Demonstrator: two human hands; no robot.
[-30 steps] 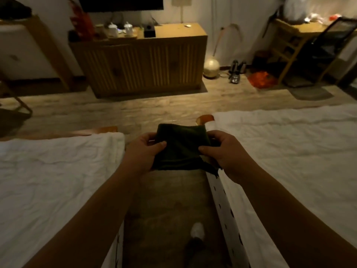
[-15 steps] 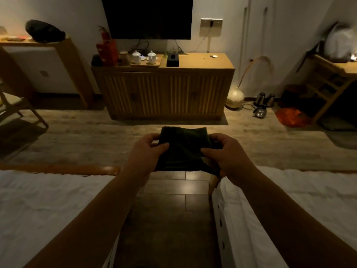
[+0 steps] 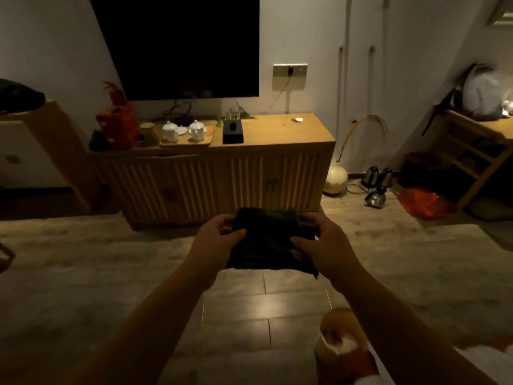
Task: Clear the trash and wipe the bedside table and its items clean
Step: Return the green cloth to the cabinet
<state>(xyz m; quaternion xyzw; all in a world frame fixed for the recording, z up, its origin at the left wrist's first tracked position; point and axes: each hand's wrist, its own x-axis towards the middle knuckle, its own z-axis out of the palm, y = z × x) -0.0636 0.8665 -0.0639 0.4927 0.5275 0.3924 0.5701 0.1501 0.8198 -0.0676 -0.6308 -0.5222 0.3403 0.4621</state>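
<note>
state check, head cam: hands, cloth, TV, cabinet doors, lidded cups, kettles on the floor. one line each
left hand: grip shut on dark cloth, left edge
right hand: grip shut on dark cloth, right edge
dark cloth: folded, held in the air over the floor
TV: screen dark
cabinet doors: closed
lidded cups: upright on tray, lids on
kettles: on floor, one tilted
</note>
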